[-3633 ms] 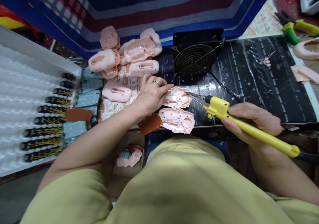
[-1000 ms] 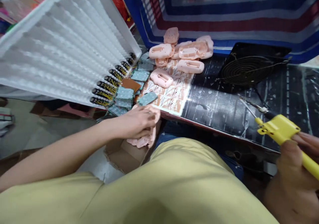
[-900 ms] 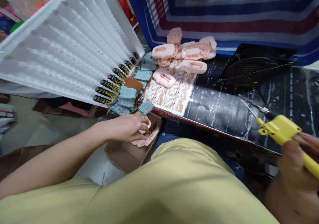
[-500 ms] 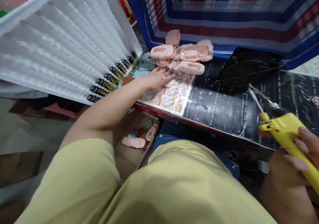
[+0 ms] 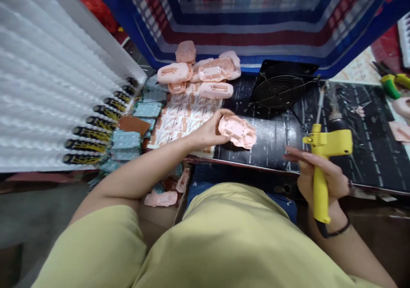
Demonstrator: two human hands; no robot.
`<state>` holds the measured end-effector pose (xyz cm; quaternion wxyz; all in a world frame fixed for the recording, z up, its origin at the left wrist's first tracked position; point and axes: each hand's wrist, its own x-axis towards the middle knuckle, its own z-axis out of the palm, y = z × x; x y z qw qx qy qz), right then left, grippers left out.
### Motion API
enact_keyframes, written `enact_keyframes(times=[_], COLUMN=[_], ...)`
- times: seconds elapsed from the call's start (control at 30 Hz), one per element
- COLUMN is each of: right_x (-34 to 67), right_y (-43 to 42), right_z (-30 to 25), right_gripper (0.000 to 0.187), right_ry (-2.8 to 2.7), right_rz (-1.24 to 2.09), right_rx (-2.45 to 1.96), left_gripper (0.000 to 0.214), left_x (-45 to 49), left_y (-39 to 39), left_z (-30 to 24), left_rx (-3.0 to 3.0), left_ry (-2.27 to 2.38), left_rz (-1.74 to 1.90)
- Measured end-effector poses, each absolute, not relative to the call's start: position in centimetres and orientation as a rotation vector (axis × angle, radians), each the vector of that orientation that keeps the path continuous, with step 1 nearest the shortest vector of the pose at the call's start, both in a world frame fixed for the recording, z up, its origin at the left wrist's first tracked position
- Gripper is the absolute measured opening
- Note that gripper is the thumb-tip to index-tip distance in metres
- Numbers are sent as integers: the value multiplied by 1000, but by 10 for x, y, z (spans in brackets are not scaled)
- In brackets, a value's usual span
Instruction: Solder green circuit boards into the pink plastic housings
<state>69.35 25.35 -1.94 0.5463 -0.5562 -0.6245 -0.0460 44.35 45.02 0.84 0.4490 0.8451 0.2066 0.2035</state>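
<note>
Between the thumb and fingers of my left hand (image 5: 213,130), a pink plastic shell shaped like a toy car body (image 5: 237,131) is held with its hollow side up, just above the black mat. My right hand (image 5: 325,174) grips the handle of a yellow soldering gun (image 5: 321,185), its fingers partly stretched out. The gun's metal tip and feed tube point away from me, to the right of the black fan (image 5: 275,89). More pink shells (image 5: 216,90) lie in a pile beyond my left hand, on and around a printed sheet (image 5: 173,125).
Left of the sheet are small green circuit boards (image 5: 126,139) and a white ridged tray (image 5: 41,74) with black parts on yellow wires. A blue crate (image 5: 145,48) stands behind. Green-yellow pliers (image 5: 391,85) lie far right. Below, a carton (image 5: 153,215) holds pink shells.
My left hand has picked up a shell from the sheet and brought it right, over the mat. My right hand has moved left with the soldering gun. The view has shifted to the right.
</note>
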Motion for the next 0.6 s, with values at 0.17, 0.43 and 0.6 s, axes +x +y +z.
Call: enact_keyframes(times=[0.17,0.43,0.6], right_x=[694,679,676], right_y=[268,300,307], right_z=[-19,-22,-23], right_gripper=[30,37,40], right_ry=[-1721,-2011,-2074], right_rz=[-378,-133,-21], right_rx=[-1289,-1110,-1127], left_gripper=[39,62,53], left_x=[434,451,452], left_y=[443,545,583], left_z=[19,30,25], left_rx=[2348,2890,3045], left_ry=[562,1071,1057], left_rz=[350,150,-8])
